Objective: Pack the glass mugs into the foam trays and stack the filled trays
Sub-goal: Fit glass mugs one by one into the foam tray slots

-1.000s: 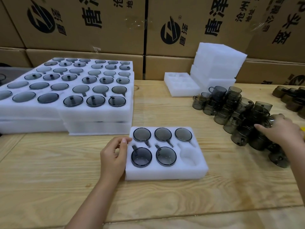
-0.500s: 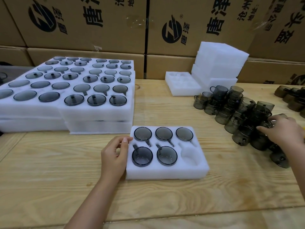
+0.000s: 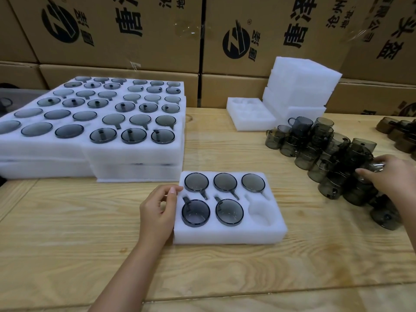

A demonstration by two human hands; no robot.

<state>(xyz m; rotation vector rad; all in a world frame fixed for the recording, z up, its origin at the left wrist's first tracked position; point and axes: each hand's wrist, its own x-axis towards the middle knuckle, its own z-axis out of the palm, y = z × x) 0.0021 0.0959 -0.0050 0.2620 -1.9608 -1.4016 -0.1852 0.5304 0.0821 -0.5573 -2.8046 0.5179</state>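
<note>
The tray (image 3: 229, 230) near the bench's front edge holds five mugs, with one pocket (image 3: 258, 212) empty. The left hand (image 3: 157, 212) steadies its side, fingers loosely curled. The right hand (image 3: 387, 176) grips a mug (image 3: 373, 166) from the pile (image 3: 333, 158); next, seat it there upside down.

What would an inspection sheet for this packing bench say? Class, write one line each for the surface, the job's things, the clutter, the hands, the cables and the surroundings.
Surface: wooden table, planked, bare at the near edge.
Job's things: working tray holds five mugs, near-right pocket empty; filled trays stacked at left; loose mugs heaped at right; spare foam trays piled behind.
Clutter: brown mugs at far right edge.
Hands: left hand rests against the working tray's left edge; right hand has its grip on a mug in the heap.
Cables: nothing seen.
Surroundings: printed cardboard cartons stacked behind the table.
</note>
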